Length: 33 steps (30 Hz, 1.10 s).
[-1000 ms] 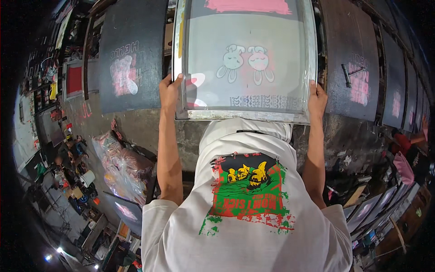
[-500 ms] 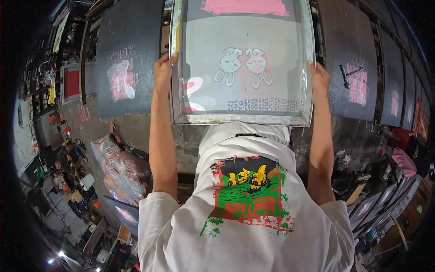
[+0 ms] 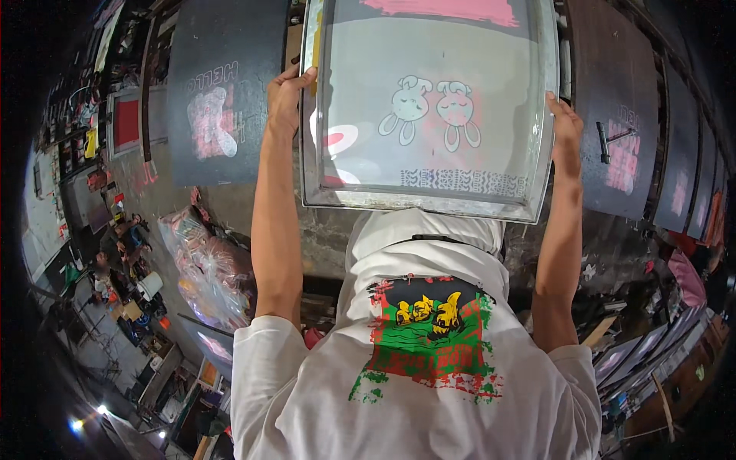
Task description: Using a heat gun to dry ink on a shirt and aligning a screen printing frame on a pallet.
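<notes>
Screen frame (image 3: 431,115) is right in front of the torso, mesh up, with two rabbits (image 3: 457,111) on it and pink ink (image 3: 452,9) at the far end. Both hands are clamped on it: left hand (image 3: 285,101) with its thumb over the left rail (image 3: 309,46), right hand (image 3: 567,126) gripping the right rail (image 3: 547,146), fingers partly hidden.

Compared with a second ago, the hands sit further up the sides; they were below the rabbits and now they're about level with them. Near rail (image 3: 422,202) looks a bit more slanted too, but the dark boards shifted in view as well, so some of that is just the head turning. My read is that it's still being positioned, with no hand to spare. Can't tell if anything is propping it up underneath.

Room-wise, it's snug. The left dark board (image 3: 222,46) is just beside one side, the right dark board (image 3: 613,77) just past the other, and the knuckles are working in those narrow gaps. Dark T-shaped tool (image 3: 604,143) on the right board is near that hand, not touching. Near rail is right up by the white shirt (image 3: 307,383), so not much slack that way imo. Far edge runs out of view.
</notes>
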Tool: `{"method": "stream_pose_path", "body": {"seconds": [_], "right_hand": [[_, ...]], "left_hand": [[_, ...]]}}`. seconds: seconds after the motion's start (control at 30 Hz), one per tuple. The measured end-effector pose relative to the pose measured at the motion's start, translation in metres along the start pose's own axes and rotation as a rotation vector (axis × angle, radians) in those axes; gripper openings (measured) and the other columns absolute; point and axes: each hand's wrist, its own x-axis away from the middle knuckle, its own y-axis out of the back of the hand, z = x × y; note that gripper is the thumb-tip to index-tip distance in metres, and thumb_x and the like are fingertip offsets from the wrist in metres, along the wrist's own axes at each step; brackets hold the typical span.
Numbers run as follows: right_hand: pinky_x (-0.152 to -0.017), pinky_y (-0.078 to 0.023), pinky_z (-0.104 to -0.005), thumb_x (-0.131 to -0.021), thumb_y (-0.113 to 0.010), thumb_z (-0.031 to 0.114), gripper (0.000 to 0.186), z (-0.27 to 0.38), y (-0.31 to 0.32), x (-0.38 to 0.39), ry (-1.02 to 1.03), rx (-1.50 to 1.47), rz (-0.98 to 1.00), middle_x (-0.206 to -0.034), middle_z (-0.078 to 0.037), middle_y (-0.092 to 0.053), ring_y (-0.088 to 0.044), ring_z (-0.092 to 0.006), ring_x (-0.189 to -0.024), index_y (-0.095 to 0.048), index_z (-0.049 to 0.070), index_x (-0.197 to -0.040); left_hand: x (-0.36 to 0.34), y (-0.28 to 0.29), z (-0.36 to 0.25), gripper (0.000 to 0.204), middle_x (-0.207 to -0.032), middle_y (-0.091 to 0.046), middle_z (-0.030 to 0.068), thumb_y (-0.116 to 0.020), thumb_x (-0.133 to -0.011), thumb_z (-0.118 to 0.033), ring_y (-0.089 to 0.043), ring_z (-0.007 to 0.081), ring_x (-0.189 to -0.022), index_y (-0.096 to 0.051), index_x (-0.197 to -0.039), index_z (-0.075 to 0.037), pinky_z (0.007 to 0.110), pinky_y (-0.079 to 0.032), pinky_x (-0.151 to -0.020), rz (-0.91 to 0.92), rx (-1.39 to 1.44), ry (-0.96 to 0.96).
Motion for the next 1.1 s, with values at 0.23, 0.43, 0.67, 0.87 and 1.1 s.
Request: {"method": "stream_pose_path", "body": {"seconds": [0.23, 0.43, 0.67, 0.87, 1.1], "right_hand": [[-0.067, -0.049, -0.0234, -0.09, -0.069, 0.024, 0.031, -0.001, 0.002, 0.002, 0.059, -0.079, 0.097, -0.088, -0.006, -0.069, -0.063, -0.0103, -0.074, -0.069, -0.003, -0.103], [-0.068, -0.05, -0.0235, -0.09, -0.069, 0.025, 0.032, -0.002, 0.005, 0.004, 0.079, -0.091, 0.141, -0.09, -0.007, -0.069, -0.063, -0.0108, -0.075, -0.068, -0.003, -0.103], [-0.069, -0.05, -0.0232, -0.09, -0.067, 0.026, 0.032, -0.001, 0.005, 0.004, 0.044, -0.105, 0.163, -0.089, -0.007, -0.069, -0.064, -0.0112, -0.075, -0.068, -0.003, -0.103], [-0.067, -0.05, -0.0233, -0.091, -0.066, 0.027, 0.032, 0.004, 0.004, 0.009, 0.066, -0.096, 0.211, -0.087, -0.006, -0.069, -0.064, -0.0109, -0.073, -0.068, -0.003, -0.102], [-0.063, -0.049, -0.0235, -0.091, -0.066, 0.027, 0.031, 0.004, 0.003, 0.008, 0.087, -0.069, 0.158, -0.084, -0.005, -0.069, -0.063, -0.0105, -0.069, -0.068, -0.003, -0.099]], "left_hand": [[-0.003, 0.004, 0.003, 0.029, -0.089, -0.067, 0.0032, -0.072, -0.081, -0.005, -0.058, 0.0115, -0.079, -0.071, -0.109, 0.0, 0.026, -0.045, -0.073, -0.003, -0.03, -0.009], [-0.001, 0.001, 0.003, 0.031, -0.091, -0.068, 0.0048, -0.073, -0.08, -0.004, -0.059, 0.0126, -0.08, -0.071, -0.11, 0.001, 0.026, -0.046, -0.075, -0.045, -0.051, -0.018], [0.001, -0.002, -0.002, 0.031, -0.09, -0.069, 0.0065, -0.073, -0.079, -0.003, -0.061, 0.0138, -0.078, -0.07, -0.109, 0.002, 0.027, -0.048, -0.072, -0.059, -0.039, -0.031], [0.005, -0.005, -0.004, 0.031, -0.089, -0.069, 0.0079, -0.074, -0.079, -0.003, -0.062, 0.0147, -0.075, -0.07, -0.109, 0.004, 0.028, -0.049, -0.068, -0.071, -0.047, -0.032], [0.01, -0.01, -0.006, 0.03, -0.088, -0.069, 0.0072, -0.073, -0.079, -0.004, -0.062, 0.0145, -0.073, -0.07, -0.108, 0.004, 0.028, -0.049, -0.068, -0.097, -0.061, -0.02]]}}
